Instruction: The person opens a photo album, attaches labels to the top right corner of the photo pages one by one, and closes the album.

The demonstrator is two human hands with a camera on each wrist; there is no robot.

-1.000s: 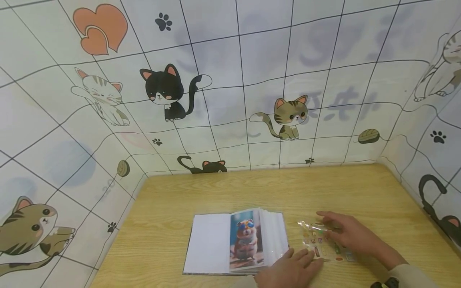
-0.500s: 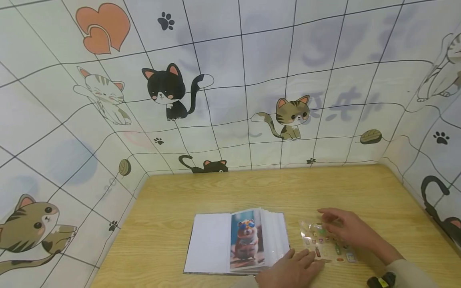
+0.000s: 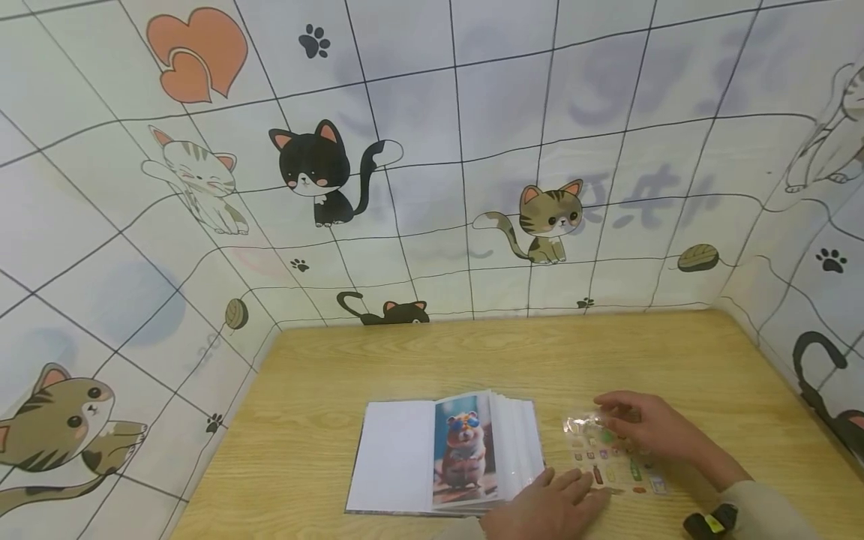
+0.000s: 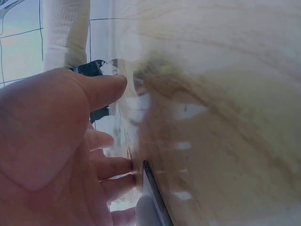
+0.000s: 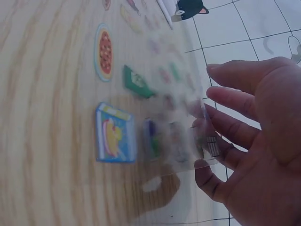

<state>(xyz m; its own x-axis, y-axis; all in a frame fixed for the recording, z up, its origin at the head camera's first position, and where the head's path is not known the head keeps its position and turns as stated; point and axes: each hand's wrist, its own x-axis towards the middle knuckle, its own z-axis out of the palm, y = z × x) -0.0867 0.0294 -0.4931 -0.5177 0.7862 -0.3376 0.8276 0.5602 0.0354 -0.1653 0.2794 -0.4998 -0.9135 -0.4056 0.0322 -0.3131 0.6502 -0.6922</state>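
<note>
A clear sticker sheet printed with small colourful food and drink pictures lies on the table to the right of an open photo album. My left hand rests with its fingers extended between the album's lower right corner and the sheet's near left corner. Over the sheet's far right part is my right hand, bent at the knuckles. In the right wrist view, the sheet's edge overlaps the right fingertips, which show through the clear film, while the thumb stands apart from them.
The album shows a picture of a hamster in sunglasses beside a blank white page. The wooden table is bounded by walls covered in cat-print sheeting. A dark watch-like band sits at the right wrist.
The sticker sheet has shifted slightly, and glare now shows along its far edge. My left hand stays in place; the right hand barely moves. The whole view drifts slightly.
</note>
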